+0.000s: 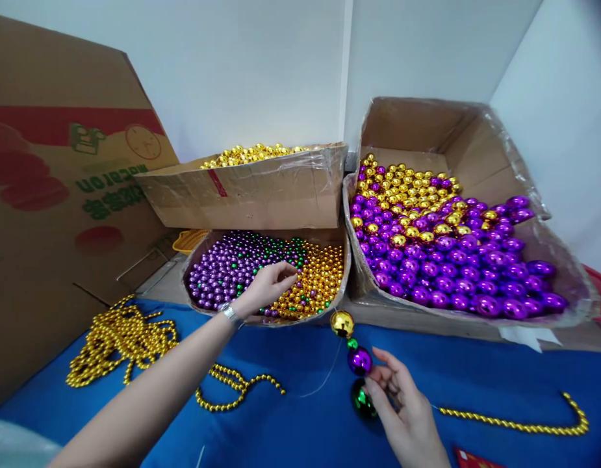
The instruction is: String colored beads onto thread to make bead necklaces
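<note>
My left hand (271,284), with a silver watch (229,314) on its wrist, reaches over a cardboard box of small beads (222,270). Its thumb and fingers come together above the small gold beads (322,273); whatever is between them is hidden. Purple and green beads lie in the same box. In front of the box, my right hand (402,406) grips a string of beads. On this string are a large gold bead (342,323), a small green bead (352,344), a purple bead (359,360) and a dark green bead (363,398). A thin clear thread trails from it.
A big box (568,312) at right holds shiny purple and gold balls. Behind the small beads stands another box (251,201) of gold balls. Gold bead chains (119,341) lie on the blue cloth (281,435). A tall printed carton (41,260) stands left.
</note>
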`<act>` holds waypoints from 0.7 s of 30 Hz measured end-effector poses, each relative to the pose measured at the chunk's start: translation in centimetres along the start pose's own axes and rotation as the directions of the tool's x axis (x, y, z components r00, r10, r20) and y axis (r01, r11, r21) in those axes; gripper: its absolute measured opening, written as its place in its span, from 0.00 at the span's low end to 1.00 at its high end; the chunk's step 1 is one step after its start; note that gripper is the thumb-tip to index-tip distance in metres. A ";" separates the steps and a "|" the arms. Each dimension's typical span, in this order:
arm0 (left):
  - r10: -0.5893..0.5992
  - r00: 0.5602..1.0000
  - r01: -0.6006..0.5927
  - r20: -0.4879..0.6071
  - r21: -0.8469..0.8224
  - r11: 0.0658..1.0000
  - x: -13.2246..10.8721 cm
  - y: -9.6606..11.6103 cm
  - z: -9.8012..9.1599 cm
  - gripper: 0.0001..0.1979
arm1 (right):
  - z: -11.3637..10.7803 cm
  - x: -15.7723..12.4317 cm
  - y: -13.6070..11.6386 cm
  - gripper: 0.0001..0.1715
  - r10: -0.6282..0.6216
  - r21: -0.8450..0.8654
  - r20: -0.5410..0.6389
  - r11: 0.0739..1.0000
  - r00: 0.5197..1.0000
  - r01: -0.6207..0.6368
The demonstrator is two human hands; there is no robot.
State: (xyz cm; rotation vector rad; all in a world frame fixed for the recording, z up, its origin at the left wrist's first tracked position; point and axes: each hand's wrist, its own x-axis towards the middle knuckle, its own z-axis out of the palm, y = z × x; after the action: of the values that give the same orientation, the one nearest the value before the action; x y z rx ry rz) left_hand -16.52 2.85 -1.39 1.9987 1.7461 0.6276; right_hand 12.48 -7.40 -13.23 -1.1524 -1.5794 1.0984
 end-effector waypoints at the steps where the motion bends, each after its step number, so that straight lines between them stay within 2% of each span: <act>1: -0.005 1.000 0.004 0.013 0.062 0.998 1.0 -0.9 0.1 0.13 | -0.1 0.0 0.0 0.26 0.001 -0.002 -0.003 1.000 1.000 -0.001; 6: -0.051 0.991 0.023 0.126 0.215 0.976 4.7 -3.9 2.9 0.11 | -0.1 0.2 0.1 0.26 -0.004 -0.004 -0.013 1.000 1.000 0.004; 11: -0.119 0.980 0.091 0.159 0.176 0.980 6.2 -4.5 5.4 0.14 | 0.0 0.3 0.1 0.23 -0.045 -0.078 0.018 0.996 0.999 0.046; 14: -0.122 0.982 0.118 0.141 0.042 0.992 6.4 -4.3 5.2 0.12 | 0.0 0.3 -0.4 0.22 -0.022 -0.119 0.031 0.993 0.999 0.025; 17: -0.100 0.989 0.119 0.106 -0.184 0.976 5.5 -3.2 4.0 0.08 | 0.0 0.3 -0.9 0.21 0.006 -0.124 0.031 0.992 1.000 -0.003; 21: -0.076 0.997 0.080 0.028 -0.520 0.850 2.4 -0.6 2.7 0.13 | 0.1 0.4 -1.2 0.20 0.025 -0.136 0.041 0.991 0.999 -0.019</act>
State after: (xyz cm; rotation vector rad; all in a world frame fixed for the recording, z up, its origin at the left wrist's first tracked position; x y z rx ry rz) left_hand -15.17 5.30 -3.75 1.5394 1.4403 0.9490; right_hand 12.08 -7.22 -12.01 -1.2463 -1.6993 1.0491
